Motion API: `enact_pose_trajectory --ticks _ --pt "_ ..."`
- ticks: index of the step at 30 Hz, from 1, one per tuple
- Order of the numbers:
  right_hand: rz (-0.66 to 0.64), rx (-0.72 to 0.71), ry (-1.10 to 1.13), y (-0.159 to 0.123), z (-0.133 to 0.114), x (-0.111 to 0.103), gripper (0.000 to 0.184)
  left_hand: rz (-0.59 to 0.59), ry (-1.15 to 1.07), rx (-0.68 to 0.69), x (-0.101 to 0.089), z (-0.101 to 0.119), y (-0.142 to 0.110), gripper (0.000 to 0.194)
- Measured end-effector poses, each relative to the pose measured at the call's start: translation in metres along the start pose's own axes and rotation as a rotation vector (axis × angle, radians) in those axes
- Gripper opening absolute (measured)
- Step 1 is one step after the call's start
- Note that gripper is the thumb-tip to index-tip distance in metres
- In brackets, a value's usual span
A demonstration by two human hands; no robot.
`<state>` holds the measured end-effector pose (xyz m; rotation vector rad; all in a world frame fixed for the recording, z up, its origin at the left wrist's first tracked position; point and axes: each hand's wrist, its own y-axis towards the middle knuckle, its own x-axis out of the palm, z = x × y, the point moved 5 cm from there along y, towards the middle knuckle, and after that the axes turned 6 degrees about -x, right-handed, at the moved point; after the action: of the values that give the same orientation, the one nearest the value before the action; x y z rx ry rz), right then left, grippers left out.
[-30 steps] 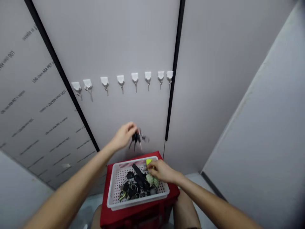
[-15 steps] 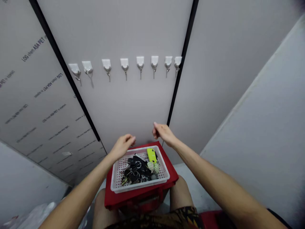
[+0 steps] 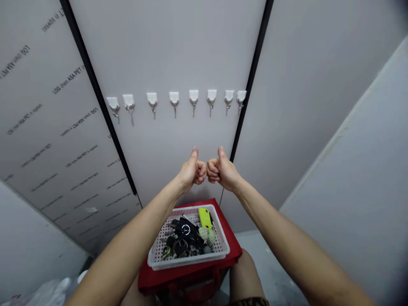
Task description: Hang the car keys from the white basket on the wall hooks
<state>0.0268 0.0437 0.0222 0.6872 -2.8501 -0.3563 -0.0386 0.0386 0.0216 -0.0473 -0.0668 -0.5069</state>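
Just below my left hand (image 3: 191, 172) and right hand (image 3: 222, 172), which I had just brought near each other as thumbs-up fists with nothing visibly pinched, the keys (image 3: 191, 239) lay untouched in the white basket (image 3: 191, 262), so handling looked paused.
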Motion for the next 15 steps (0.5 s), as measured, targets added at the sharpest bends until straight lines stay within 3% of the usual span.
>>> enact_pose_trajectory --ticks 4,8,10,13,15 --pt "-0.026 0.016 -0.293 -0.010 0.024 0.001 0.047 0.066 0.047 -0.080 -0.010 -0.033 -0.006 0.052" --pt "-0.209 0.053 -0.815 -0.037 0.073 0.004 0.033 0.167 0.293 -0.199 -0.030 -0.094 -0.022 0.034" --pt "-0.311 -0.002 -1.052 -0.054 0.093 0.008 0.025 0.188 0.463 -0.225 -0.038 -0.124 -0.033 0.026" --pt "-0.476 -0.127 -1.279 -0.074 0.116 0.020 0.035 0.191 0.721 -0.200 -0.044 -0.154 -0.048 0.020" --pt "-0.507 -0.134 -1.383 -0.080 0.125 0.025 0.039 0.209 0.876 -0.143 -0.045 -0.161 -0.055 0.017"
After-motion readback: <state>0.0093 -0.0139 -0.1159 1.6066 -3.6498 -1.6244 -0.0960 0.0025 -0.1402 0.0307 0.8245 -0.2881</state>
